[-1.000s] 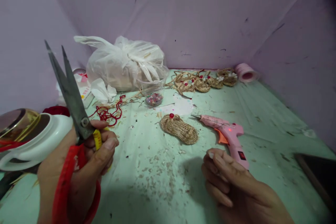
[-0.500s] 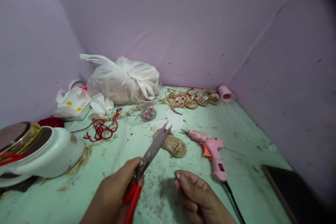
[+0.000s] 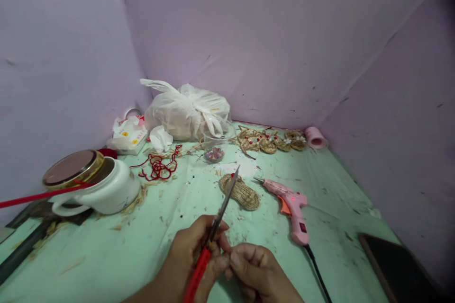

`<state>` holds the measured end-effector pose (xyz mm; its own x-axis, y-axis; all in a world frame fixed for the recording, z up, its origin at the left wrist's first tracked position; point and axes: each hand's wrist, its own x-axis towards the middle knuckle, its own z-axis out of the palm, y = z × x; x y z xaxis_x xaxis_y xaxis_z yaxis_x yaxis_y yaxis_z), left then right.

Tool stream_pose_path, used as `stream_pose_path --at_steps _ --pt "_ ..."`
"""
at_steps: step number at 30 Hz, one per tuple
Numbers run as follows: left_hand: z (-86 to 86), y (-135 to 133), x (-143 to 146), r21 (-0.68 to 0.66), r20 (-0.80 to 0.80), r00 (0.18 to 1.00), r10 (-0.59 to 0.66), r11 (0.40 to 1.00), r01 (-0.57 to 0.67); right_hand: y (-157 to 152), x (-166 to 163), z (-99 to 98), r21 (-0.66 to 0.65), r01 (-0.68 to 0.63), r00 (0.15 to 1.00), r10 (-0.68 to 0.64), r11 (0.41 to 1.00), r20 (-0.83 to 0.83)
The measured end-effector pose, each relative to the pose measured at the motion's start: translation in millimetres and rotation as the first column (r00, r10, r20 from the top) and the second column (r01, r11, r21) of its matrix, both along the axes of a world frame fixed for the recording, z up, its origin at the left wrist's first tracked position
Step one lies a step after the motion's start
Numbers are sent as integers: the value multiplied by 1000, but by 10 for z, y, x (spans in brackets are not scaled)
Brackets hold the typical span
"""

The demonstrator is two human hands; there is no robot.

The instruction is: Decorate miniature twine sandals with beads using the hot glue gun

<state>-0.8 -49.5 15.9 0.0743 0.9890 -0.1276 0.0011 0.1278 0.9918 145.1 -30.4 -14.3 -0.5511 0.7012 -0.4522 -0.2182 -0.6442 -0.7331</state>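
My left hand (image 3: 188, 246) is wrapped round a pair of scissors (image 3: 225, 206) with red handles, its blades together and pointing up and away from me. My right hand (image 3: 258, 267) is pinched closed, its fingertips meeting those of my left hand. Whatever lies between the fingertips is too small or hidden to make out. Past the blades, a braided straw sole shape (image 3: 247, 195) lies on the table, with a red spot at its far end partly behind the scissors tip. To its right rests a pink hot glue gun (image 3: 289, 201), a red light glowing on it.
Behind stand a clear cup of beads (image 3: 213, 154), a tied white plastic bag (image 3: 177, 116) and several finished straw pieces (image 3: 268, 144). A pink roll (image 3: 315, 138) sits at the back right. Left are red yarn (image 3: 159, 165) and a white lidded pot (image 3: 117, 187). A dark flat object (image 3: 394, 265) lies right.
My hands have come together, the left moving right with the scissors. A small shiny bit at my right fingertips is now hidden. The view has shifted left.
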Motion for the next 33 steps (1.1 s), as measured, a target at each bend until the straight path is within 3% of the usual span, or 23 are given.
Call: stream_pose_path --at_steps 6,10,12,15,20,24,28,33 --pt "-23 13 9 75 -76 997 7 997 -1 -31 -53 -61 33 146 988 -144 989 -54" --pt "-27 32 -34 137 -218 975 -38 988 69 8 -22 -16 -4 142 989 -142 990 -29" --pt "-13 58 -92 223 -406 913 -23 967 124 52 24 59 -45 198 980 -199 979 -16" --pt "-17 99 -187 344 -660 751 30 901 266 115 89 192 -82 327 944 -329 941 -5" --pt "-171 103 -252 267 -850 527 -5 858 438 131 117 251 -71 428 904 -428 901 18" --pt "-271 76 -245 204 -899 436 -36 847 491 102 120 175 73 407 906 -413 910 95" --pt "-269 71 -236 183 -912 407 -41 848 497 105 153 160 281 353 897 -408 893 171" --pt "-281 75 -214 149 -934 355 -42 857 493 110 164 208 353 294 888 -390 888 241"
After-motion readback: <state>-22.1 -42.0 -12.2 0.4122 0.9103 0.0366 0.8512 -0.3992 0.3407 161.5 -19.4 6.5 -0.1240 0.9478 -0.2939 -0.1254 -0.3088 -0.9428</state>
